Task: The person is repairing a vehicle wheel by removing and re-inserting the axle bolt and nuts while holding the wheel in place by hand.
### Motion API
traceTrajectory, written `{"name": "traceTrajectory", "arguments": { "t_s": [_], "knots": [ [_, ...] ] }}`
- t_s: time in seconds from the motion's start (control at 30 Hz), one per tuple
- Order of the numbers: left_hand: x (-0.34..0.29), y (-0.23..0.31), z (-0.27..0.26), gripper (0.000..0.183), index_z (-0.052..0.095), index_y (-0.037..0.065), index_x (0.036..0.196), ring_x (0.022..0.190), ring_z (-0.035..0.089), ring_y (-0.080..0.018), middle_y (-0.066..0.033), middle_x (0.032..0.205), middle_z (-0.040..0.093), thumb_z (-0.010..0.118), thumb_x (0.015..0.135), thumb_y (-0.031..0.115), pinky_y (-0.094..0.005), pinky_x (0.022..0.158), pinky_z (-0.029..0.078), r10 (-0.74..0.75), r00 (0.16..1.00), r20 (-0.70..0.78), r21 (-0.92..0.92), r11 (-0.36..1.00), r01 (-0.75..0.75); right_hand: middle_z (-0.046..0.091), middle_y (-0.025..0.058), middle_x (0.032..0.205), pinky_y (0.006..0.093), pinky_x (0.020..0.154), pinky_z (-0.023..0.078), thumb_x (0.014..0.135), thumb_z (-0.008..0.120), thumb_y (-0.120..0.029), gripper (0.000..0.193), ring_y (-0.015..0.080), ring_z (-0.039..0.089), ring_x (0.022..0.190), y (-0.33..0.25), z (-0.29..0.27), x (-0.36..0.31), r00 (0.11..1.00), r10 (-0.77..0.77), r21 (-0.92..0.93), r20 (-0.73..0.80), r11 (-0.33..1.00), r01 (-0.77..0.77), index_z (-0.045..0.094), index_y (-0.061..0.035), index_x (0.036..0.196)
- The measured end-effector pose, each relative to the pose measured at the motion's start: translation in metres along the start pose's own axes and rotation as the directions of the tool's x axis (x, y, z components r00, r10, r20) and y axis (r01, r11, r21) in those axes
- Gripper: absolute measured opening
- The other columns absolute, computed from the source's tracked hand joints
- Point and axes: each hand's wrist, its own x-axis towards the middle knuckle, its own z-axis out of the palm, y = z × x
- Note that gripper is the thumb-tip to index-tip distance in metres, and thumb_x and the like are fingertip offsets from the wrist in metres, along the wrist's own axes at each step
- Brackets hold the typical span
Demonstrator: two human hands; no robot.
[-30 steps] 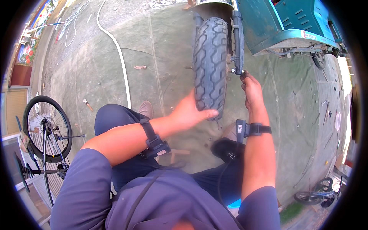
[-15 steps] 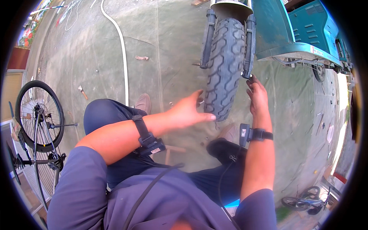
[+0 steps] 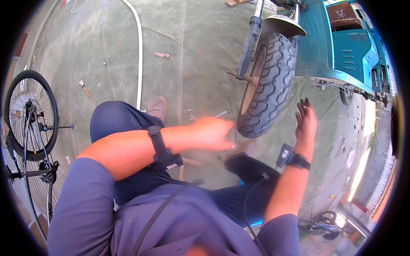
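Observation:
A front wheel with a knobbly grey tyre point(image 3: 275, 81) hangs in a fork point(image 3: 249, 47) under a light mudguard point(image 3: 285, 24). It is turned so that the left side of its rim and the axle show. By the tyre's lower left edge is my left hand point(image 3: 213, 133), smeared by motion, with thumb and fingers apart and nothing visible in them. My right hand point(image 3: 306, 118) is raised to the right of the tyre, apart from it, open with dark-stained fingers stretched out. A spanner point(image 3: 223, 113) lies on the ground beyond my left hand.
A teal vehicle body point(image 3: 314, 47) stands at the upper right. On the left is a bicycle wheel point(image 3: 54, 112) with its frame. A white hose point(image 3: 139, 55) and a wooden-handled tool point(image 3: 84, 88) lie on the ground. Another bicycle point(image 3: 318, 224) is at the lower right.
The wheel and fork have turned and shifted right, showing the rim's left side. My right hand has moved right and down, away from the fork end. My left hand has drawn slightly off the tyre.

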Motion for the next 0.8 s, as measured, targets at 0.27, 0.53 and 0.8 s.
{"name": "traceTrajectory", "arguments": {
  "t_s": [0.27, 0.53, 0.8],
  "knots": [
    [-0.019, -0.006, -0.004, 0.047, 0.059, 0.001, 0.113, 0.094, 0.064, -0.0397, -0.0203, 0.102, 0.064, 0.071, 0.079, 0.031, -0.0478, 0.080, 0.052, 0.197, 0.965, 0.174, 0.202, 0.952, -0.231, 0.043, 0.0199, 0.146, 0.0401, 0.108, 0.032, 0.095, 0.040, -0.019, 0.055, 0.0302, 0.048, 0.131, -0.058, -0.059, -0.075, 0.959, -0.170, 0.098, -0.226, 0.976, 0.196, 0.033, -0.0013, 0.146],
    [-0.027, -0.015, -0.012, 0.041, 0.060, 0.001, 0.105, 0.089, 0.065, -0.0388, -0.0187, 0.097, 0.065, 0.073, 0.077, 0.029, -0.0484, 0.075, 0.053, 0.260, 0.931, 0.258, 0.268, 0.906, -0.328, 0.045, 0.0214, 0.142, 0.0389, 0.103, 0.039, 0.096, 0.039, -0.019, 0.053, 0.0334, 0.052, 0.126, -0.032, -0.041, -0.103, 0.966, -0.115, 0.174, -0.230, 0.972, 0.157, 0.035, -0.0007, 0.145],
    [-0.025, -0.017, -0.016, 0.038, 0.062, 0.002, 0.101, 0.087, 0.066, -0.0378, -0.0180, 0.094, 0.066, 0.074, 0.076, 0.029, -0.0480, 0.073, 0.053, 0.240, 0.921, 0.306, 0.336, 0.878, -0.341, 0.054, 0.0208, 0.133, 0.0379, 0.103, 0.039, 0.094, 0.044, -0.017, 0.055, 0.0302, 0.064, 0.110, -0.015, 0.006, -0.079, 0.977, -0.127, -0.082, -0.170, 0.990, 0.115, 0.036, 0.0003, 0.145]
  ]
}}
